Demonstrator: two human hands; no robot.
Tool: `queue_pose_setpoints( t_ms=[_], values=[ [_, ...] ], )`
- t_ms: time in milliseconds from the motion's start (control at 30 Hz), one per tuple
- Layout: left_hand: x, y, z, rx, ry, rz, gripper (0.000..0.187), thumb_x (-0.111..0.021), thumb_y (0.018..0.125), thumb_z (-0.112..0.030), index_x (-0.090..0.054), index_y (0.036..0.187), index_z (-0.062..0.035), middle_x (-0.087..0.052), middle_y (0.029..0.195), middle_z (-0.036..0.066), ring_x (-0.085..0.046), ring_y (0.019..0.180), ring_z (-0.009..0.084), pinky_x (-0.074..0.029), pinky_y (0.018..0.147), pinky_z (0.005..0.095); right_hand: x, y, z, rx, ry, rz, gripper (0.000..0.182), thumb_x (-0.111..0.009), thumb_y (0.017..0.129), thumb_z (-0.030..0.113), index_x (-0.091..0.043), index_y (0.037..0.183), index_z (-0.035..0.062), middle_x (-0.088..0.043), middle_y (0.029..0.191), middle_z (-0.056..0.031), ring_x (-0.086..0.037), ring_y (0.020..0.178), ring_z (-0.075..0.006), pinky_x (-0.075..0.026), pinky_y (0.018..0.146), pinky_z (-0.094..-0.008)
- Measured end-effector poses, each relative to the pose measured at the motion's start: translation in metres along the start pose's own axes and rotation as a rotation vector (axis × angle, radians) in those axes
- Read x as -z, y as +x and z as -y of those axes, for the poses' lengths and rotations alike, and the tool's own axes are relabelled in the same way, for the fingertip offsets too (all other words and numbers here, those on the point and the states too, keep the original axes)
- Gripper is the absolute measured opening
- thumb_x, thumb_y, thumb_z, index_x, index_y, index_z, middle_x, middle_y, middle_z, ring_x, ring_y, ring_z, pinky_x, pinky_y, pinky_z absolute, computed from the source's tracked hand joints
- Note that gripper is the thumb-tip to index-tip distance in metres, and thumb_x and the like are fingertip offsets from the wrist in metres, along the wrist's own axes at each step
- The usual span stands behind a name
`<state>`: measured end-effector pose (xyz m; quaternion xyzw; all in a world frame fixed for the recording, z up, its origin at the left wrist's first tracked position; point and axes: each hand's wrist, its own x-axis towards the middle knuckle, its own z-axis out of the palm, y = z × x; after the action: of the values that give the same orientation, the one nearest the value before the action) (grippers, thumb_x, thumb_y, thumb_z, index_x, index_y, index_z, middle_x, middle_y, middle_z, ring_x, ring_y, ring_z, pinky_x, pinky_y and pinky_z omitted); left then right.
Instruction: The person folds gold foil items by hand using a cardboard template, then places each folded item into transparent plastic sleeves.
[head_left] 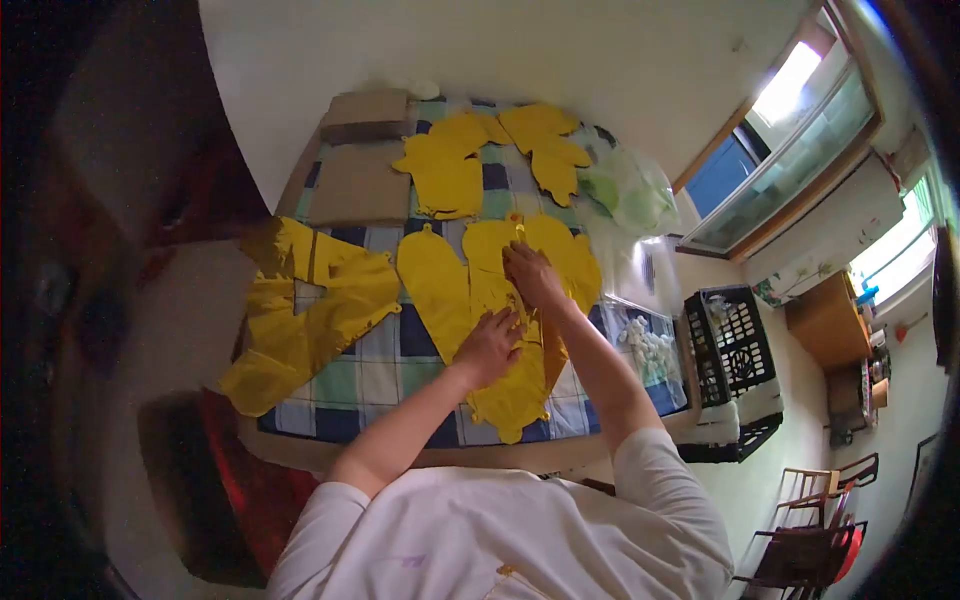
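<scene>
Deflated yellow foil balloon [512, 395] lies mid-view on plaid cloth [335, 385]. Left hand [488, 347] rests unclenched on it, probably steadying; right hand [532, 277], 1 o'clock from left, touches foil, grip: can't tell. Second foil balloon [272, 345], 9 o'clock, likely kept clear.

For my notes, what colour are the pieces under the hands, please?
The pieces are yellow, shown in the head view.
</scene>
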<state>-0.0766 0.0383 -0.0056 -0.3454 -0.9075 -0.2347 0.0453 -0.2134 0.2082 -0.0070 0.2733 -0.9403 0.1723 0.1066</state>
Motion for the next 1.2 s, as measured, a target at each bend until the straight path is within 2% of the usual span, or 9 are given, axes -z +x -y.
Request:
queue_pose_setpoints(
  t_ms=[100,300,600,700,800,900,1000,1100,1200],
  values=[
    [-0.005,-0.001,0.002,-0.062,0.145,-0.057,0.045,-0.049,0.089,-0.029,-0.048,0.126,-0.0036,-0.043,0.134,0.017,-0.034,0.130,0.0312,-0.023,0.109,0.0446,-0.006,0.008,0.004,-0.075,0.001,-0.306,0.038,-0.052,0.084,0.015,-0.053,0.121,0.0043,-0.050,0.125,-0.0171,-0.049,0.113,-0.0336,-0.040,0.093,-0.0440],
    [-0.013,0.000,0.006,-0.065,0.138,-0.060,0.046,-0.048,0.089,-0.031,-0.048,0.127,-0.0036,-0.042,0.134,0.016,-0.033,0.130,0.0300,-0.023,0.109,0.0451,0.010,0.026,0.007,-0.093,-0.169,-0.169,0.025,-0.050,0.082,0.011,-0.056,0.107,0.0063,-0.056,0.107,-0.0170,-0.056,0.092,-0.0364,-0.046,0.080,-0.0418],
    [-0.003,-0.002,0.000,-0.041,0.068,-0.080,0.045,-0.052,0.088,-0.029,-0.050,0.125,-0.0037,-0.042,0.135,0.016,-0.033,0.130,0.0297,-0.024,0.109,0.0453,-0.050,0.035,-0.050,-0.030,-0.515,-0.354,0.034,-0.048,0.088,0.023,-0.052,0.119,0.0079,-0.050,0.126,-0.0131,-0.052,0.110,-0.0293,-0.043,0.088,-0.0456],
    [-0.008,-0.003,0.003,-0.061,0.058,-0.116,0.044,-0.053,0.087,-0.028,-0.050,0.124,-0.0038,-0.041,0.135,0.016,-0.034,0.130,0.0296,-0.024,0.109,0.0453,0.003,0.045,-0.030,-0.456,-0.061,-0.096,0.039,-0.050,0.087,0.026,-0.048,0.119,0.0031,-0.052,0.120,-0.0153,-0.048,0.112,-0.0326,-0.041,0.090,-0.0436],
    [-0.005,-0.004,0.001,-0.059,0.053,-0.140,0.044,-0.055,0.085,-0.027,-0.051,0.123,-0.0039,-0.043,0.133,0.015,-0.034,0.129,0.0296,-0.025,0.108,0.0452,0.030,0.036,-0.045,-0.837,-0.295,-0.173,0.039,-0.056,0.083,0.030,-0.055,0.110,0.0025,-0.053,0.121,-0.0165,-0.051,0.111,-0.0321,-0.043,0.089,-0.0419],
    [-0.010,-0.003,0.002,-0.078,0.050,-0.193,0.044,-0.057,0.084,-0.025,-0.052,0.121,-0.0035,-0.044,0.130,0.015,-0.036,0.128,0.0303,-0.027,0.107,0.0453,0.030,0.030,-0.080,-0.800,-0.402,-0.147,0.033,-0.060,0.078,0.028,-0.060,0.100,0.0032,-0.060,0.108,-0.0173,-0.057,0.098,-0.0314,-0.046,0.084,-0.0413],
    [-0.012,-0.003,0.004,-0.103,0.034,-0.198,0.048,-0.059,0.082,-0.022,-0.047,0.125,-0.0054,-0.045,0.130,0.018,-0.039,0.125,0.0339,-0.028,0.107,0.0482,0.041,0.029,-0.081,-0.622,-0.178,-0.110,0.026,-0.058,0.080,0.024,-0.063,0.095,0.0040,-0.065,0.093,-0.0163,-0.061,0.088,-0.0317,-0.049,0.078,-0.0398],
    [-0.004,-0.002,0.001,-0.089,0.025,-0.183,0.048,-0.059,0.082,-0.022,-0.048,0.125,-0.0050,-0.046,0.129,0.017,-0.039,0.125,0.0337,-0.028,0.107,0.0480,0.051,0.046,-0.078,-0.527,0.982,0.053,0.026,-0.054,0.084,0.024,-0.062,0.097,0.0039,-0.066,0.089,-0.0178,-0.063,0.082,-0.0351,-0.049,0.073,-0.0411],
    [-0.003,-0.002,0.000,-0.071,-0.006,-0.167,0.047,-0.058,0.083,-0.023,-0.048,0.125,-0.0047,-0.044,0.132,0.016,-0.037,0.127,0.0330,-0.027,0.108,0.0469,0.013,0.037,-0.094,-0.517,0.542,-0.215,0.026,-0.048,0.088,0.025,-0.061,0.099,0.0043,-0.064,0.090,-0.0203,-0.062,0.084,-0.0384,-0.048,0.072,-0.0434]
  ],
)
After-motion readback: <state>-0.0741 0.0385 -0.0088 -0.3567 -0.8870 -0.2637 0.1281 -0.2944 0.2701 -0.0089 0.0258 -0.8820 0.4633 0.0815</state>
